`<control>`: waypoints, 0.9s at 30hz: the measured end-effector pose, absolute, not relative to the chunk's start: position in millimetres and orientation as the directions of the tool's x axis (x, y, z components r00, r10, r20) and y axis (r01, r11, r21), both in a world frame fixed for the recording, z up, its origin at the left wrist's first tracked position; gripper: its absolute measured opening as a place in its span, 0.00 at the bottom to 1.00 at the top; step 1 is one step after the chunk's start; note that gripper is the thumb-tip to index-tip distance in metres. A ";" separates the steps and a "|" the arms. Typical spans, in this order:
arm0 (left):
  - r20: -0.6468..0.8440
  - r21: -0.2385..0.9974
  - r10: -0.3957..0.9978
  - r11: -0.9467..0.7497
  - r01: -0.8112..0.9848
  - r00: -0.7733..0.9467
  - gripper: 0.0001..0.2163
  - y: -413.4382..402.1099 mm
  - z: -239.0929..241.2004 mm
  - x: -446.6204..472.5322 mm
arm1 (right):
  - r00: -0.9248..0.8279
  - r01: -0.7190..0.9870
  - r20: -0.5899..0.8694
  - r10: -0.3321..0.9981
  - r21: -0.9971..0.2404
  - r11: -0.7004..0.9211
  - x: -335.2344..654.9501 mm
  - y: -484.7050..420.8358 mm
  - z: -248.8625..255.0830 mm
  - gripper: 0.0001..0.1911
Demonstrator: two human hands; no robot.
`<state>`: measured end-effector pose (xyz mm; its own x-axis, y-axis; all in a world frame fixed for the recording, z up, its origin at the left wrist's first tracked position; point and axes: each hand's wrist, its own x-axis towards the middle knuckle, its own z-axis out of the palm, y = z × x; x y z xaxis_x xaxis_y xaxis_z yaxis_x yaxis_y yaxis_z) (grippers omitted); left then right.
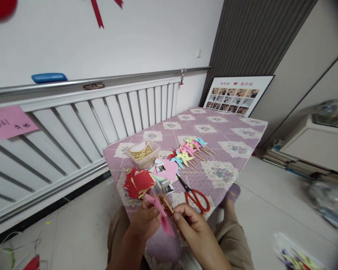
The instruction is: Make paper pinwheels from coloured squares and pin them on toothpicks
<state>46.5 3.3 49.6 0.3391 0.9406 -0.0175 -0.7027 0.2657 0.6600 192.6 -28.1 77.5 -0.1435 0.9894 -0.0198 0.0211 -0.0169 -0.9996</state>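
Note:
My left hand is closed around a folded pink paper piece, held over the near edge of the low table. My right hand pinches a thin wooden stick against that paper. Just beyond the hands lie a pile of red paper pieces, a pink paper square and red-handled scissors. Several finished coloured paper pinwheels on sticks lie in the middle of the table.
A clear plastic box of wooden sticks stands at the table's left edge. A white radiator runs along the left wall. A photo board leans at the far end. Stacked books lie on the floor at the right.

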 end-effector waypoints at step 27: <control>-0.056 0.660 0.971 0.210 -0.721 0.231 0.15 6.0 34.6 40.3 | -0.221 0.094 -0.035 0.975 -0.995 -0.014 175.2 -24.2 90.5 0.13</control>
